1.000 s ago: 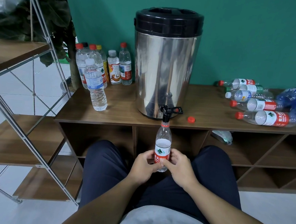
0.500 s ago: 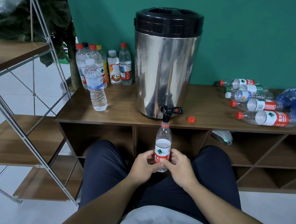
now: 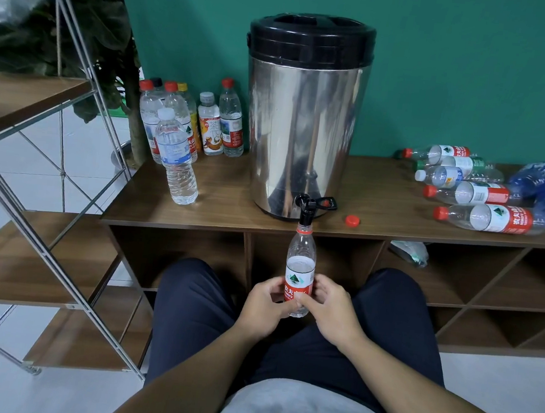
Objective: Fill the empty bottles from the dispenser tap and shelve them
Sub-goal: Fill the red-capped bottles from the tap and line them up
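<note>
Large character 茶 on the orange-labelled tea bottle (image 3: pixel 209 129) standing left of centre, red-label lettering on the hand-held bottle (image 3: pixel 299 273) and lying bottles (image 3: pixel 495 218) at right too blurred to read

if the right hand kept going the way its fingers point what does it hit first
The right hand points left across the bottle it grips, so past that it would likely meet the left hand fingers on the bottle's other side, though depth is hard to judge.
</note>
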`<state>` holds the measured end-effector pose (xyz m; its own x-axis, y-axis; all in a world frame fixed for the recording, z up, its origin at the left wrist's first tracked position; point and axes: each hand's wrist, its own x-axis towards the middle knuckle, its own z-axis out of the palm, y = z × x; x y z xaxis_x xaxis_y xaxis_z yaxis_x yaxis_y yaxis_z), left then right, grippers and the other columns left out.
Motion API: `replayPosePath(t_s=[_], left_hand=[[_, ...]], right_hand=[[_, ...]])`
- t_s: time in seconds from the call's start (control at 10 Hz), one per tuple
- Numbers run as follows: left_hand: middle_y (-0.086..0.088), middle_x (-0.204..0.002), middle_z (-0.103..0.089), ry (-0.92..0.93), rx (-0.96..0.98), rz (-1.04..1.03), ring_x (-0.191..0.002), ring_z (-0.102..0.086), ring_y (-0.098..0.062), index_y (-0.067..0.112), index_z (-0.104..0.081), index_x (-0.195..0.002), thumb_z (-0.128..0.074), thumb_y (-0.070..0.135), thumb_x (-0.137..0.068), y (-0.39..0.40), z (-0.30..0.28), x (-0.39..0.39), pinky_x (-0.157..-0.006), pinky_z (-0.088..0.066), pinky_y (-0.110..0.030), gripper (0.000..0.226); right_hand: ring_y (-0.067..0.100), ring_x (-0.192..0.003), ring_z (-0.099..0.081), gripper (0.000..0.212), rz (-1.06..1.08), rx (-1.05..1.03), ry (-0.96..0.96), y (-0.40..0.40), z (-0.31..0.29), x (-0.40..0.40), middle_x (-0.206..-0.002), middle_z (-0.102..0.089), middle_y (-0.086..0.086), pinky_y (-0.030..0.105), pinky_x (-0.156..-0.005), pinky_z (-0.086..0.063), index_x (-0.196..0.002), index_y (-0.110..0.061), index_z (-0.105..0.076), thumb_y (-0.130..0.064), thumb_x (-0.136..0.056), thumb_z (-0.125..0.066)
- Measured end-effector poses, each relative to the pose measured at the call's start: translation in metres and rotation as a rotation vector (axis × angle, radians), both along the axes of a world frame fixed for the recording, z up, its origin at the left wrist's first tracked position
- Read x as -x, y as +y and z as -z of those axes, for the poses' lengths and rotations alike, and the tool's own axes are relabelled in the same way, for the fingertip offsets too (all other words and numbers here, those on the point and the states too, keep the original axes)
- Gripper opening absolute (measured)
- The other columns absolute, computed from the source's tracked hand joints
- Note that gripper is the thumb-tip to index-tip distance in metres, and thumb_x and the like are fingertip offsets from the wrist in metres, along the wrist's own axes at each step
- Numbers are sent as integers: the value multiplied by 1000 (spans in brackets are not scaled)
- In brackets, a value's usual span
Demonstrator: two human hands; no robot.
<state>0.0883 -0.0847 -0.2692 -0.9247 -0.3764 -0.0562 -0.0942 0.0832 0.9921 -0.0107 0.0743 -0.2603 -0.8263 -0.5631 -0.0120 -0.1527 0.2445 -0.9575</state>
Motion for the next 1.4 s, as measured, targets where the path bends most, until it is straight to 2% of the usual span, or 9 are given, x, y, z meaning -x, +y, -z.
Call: replayPosePath(t_s=[0.2,0.6,0.9,1.4], left_hand=[[2,-121,-85,15,-5,4,-116,-80,-19,18,-79,-133,-88,7,-96,1,-2,-1,-104,-65,-50,40],[0,-123,-84,21,-23,8,-119,-80,-22,20,-79,-133,-90,10,-95,-1,1,0,-107,-63,-56,41],[2,-123,-84,15,-6,6,-119,-79,-21,22,-80,-132,-92,13,-94,0,3,1,-108,-63,-56,41],[4,-124,-84,0,10,3,-119,-79,-19,22,-79,-134,-90,14,-96,-1,1,0,-106,-63,-56,41]], right_hand=[[10,-111,-79,49,-10,-3,-1,0,-1,0,-118,-83,-9,44,-101,-65,-138,-18,-72,-11,-92,-88],[8,-110,-79,50,-4,-17,-9,1,-4,-2,-118,-83,-10,41,-100,-65,-139,-18,-71,-12,-93,-88],[8,-107,-80,46,0,-25,4,2,-6,-3,-115,-83,-10,41,-98,-65,-136,-19,-73,-12,-93,-88],[6,-109,-79,49,-1,-18,5,2,-8,-5,-117,-83,-10,34,-97,-65,-139,-18,-71,-11,-93,-87]])
